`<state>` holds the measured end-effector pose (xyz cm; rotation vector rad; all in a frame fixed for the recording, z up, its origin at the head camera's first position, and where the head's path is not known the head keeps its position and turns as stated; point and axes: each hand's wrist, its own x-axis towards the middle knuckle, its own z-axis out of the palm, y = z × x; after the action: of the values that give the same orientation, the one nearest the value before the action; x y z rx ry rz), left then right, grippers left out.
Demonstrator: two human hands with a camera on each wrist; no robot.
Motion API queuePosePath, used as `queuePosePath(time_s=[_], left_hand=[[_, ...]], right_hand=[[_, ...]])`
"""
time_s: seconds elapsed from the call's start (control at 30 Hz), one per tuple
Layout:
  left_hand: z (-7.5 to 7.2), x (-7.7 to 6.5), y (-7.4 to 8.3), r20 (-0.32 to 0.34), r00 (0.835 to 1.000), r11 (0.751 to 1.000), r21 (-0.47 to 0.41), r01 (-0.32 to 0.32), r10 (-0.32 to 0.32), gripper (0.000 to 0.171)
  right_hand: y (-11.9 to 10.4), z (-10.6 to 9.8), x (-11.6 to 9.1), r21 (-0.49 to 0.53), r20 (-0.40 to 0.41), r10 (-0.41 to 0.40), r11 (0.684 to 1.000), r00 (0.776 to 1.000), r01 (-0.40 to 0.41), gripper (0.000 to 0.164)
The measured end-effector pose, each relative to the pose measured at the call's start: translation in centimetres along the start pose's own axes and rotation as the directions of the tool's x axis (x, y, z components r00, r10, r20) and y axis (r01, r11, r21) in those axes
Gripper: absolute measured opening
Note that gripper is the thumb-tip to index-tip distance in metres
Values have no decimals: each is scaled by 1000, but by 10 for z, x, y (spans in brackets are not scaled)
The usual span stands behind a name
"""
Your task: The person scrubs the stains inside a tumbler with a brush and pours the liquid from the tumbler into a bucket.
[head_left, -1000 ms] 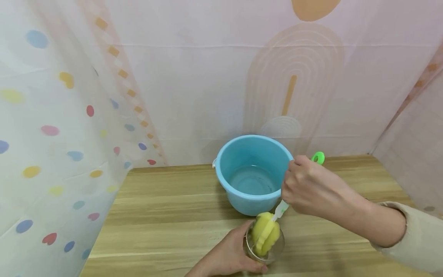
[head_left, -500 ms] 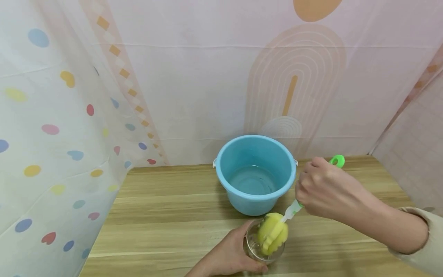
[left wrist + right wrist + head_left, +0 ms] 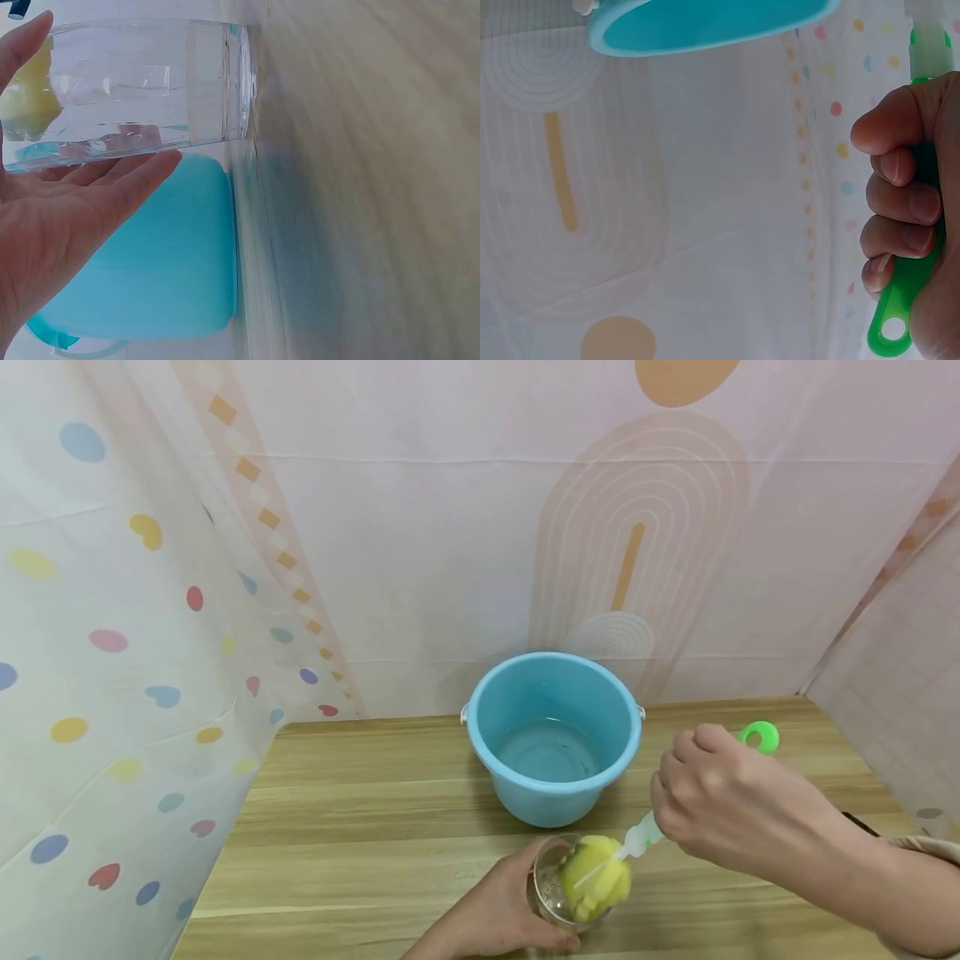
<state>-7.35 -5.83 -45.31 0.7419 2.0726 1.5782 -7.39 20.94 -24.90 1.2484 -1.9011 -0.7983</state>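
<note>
In the head view, my left hand (image 3: 506,902) grips a clear glass (image 3: 551,902) from its left side, thumb on the near side. The left wrist view shows the glass (image 3: 150,90) upright with its base at the wooden tabletop. My right hand (image 3: 738,802) holds a sponge cup brush by its green handle (image 3: 904,289), fingers curled round it. The brush's yellow sponge head (image 3: 596,877) sits at the mouth of the glass, leaning toward its right rim. A white neck (image 3: 641,837) joins sponge and handle.
A light blue bucket (image 3: 551,787) with shallow water inside stands just behind the glass on the wooden table (image 3: 337,827). A patterned curtain (image 3: 420,543) hangs behind and on both sides. Part of a dark object (image 3: 860,823) shows behind the right forearm.
My right hand has moved right and lower, tilting the brush more to the right. The sponge has shifted from the glass's middle toward its right rim. My left hand and the glass stay put.
</note>
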Motion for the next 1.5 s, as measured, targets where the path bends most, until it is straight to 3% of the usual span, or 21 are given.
queuePosePath(time_s=[0.4, 0.77, 1.03, 1.5], left_hand=[[-1, 1, 0, 22, 1000, 999, -46, 15, -14, 88], [0, 1, 1, 44, 999, 997, -81, 12, -9, 89], [0, 0, 0, 56, 998, 993, -119, 4, 2, 91], [1, -1, 0, 40, 999, 996, -93, -6, 10, 91]], right_hand=[[1, -2, 12, -6, -11, -8, 1000, 1000, 8, 31], [7, 8, 19, -12, -22, 6, 1000, 1000, -6, 30], [9, 15, 14, 21, -12, 48, 999, 999, -48, 31], [13, 24, -1, 47, -22, 78, 996, 997, -77, 28]])
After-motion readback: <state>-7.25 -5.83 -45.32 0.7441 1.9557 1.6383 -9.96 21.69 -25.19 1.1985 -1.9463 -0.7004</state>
